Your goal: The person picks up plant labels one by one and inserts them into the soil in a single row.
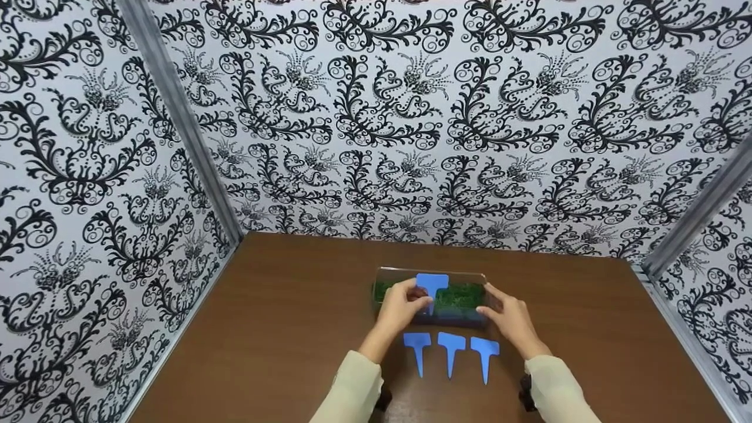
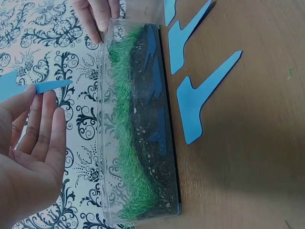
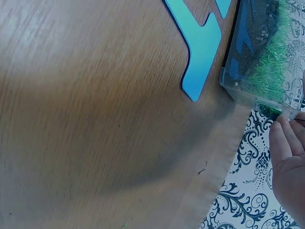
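Observation:
My left hand (image 1: 400, 306) pinches a blue T-shaped plant label (image 1: 433, 282) between thumb and fingers. The label's pointed stem (image 2: 53, 85) points toward a long clear plastic planter box (image 2: 106, 143), and the two stay apart in the left wrist view. Green artificial grass (image 1: 461, 295) tops dark soil (image 2: 151, 176) inside the box. My right hand (image 1: 513, 320) grips the box's right end, thumb at the front and fingers by the end wall. In front of the box lie three more blue labels, the left one (image 1: 418, 341), the middle one (image 1: 452, 342) and the right one (image 1: 485, 348).
The box and labels are on a brown wooden table (image 1: 294, 329). Black-and-white patterned walls (image 1: 399, 117) rise behind and at the sides. Small green bits (image 2: 289, 73) lie on the wood.

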A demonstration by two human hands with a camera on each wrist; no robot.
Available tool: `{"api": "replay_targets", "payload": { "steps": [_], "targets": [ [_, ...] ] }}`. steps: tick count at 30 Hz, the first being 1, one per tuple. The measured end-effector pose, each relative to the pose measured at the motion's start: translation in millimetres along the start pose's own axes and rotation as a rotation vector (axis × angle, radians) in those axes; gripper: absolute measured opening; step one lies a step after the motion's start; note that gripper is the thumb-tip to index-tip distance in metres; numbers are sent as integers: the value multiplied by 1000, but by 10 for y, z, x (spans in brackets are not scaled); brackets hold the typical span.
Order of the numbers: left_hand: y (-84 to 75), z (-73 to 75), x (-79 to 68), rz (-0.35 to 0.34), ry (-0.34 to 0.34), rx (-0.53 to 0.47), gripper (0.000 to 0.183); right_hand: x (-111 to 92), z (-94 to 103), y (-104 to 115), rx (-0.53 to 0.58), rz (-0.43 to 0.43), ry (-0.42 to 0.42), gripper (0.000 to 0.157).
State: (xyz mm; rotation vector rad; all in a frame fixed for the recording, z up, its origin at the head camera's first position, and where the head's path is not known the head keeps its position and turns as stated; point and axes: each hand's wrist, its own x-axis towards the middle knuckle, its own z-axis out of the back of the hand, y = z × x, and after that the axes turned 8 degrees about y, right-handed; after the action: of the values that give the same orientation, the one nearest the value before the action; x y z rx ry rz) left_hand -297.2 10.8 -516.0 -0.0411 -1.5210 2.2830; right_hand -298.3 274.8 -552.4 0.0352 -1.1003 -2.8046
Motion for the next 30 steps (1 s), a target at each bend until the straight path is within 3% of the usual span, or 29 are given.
{"api": "replay_targets", "payload": {
  "steps": [30],
  "targets": [
    [-22, -130, 197, -27, -2, 38, 6, -9, -11, -17, 36, 0, 4, 63]
  ]
}}
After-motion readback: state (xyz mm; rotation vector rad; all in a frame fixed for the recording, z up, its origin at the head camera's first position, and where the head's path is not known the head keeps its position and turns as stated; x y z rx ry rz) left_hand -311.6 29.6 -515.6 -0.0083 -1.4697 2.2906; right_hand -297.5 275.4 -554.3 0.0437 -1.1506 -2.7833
